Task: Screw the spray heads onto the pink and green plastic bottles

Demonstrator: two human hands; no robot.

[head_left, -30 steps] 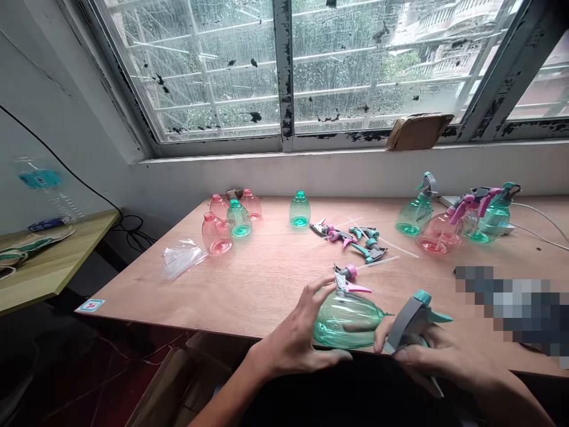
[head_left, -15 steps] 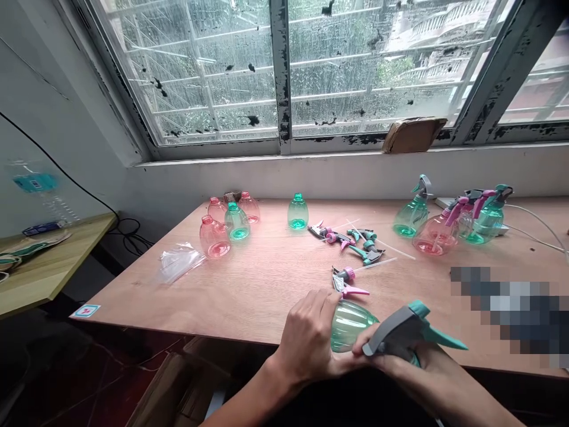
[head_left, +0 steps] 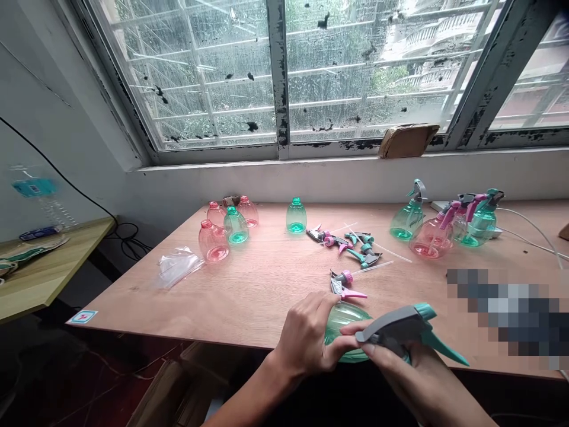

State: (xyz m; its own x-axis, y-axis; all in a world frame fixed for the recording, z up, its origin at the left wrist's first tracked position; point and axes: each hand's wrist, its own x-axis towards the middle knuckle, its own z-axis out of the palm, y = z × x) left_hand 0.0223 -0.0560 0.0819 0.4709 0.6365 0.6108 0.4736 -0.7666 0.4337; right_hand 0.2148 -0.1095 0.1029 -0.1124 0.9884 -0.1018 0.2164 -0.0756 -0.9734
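At the table's front edge my left hand is wrapped round a clear green bottle, its mouth end towards the right. My right hand grips a grey and teal spray head at the bottle's neck. My right fingertips and left thumb meet by the neck; the joint between head and bottle is hidden. Just beyond the bottle lies a pink and grey spray head with a clear tube. More spray heads in teal and pink lie farther back.
Red bottles and a green bottle without heads stand at the back left, another green bottle mid-back. Bottles with spray heads stand at right. Clear plastic bags lie at left. A blurred-out patch covers something at right.
My left thumb and right fingers have moved closer together at the neck. The bottle and spray head have turned slightly in my hands, and the view has shifted a little.
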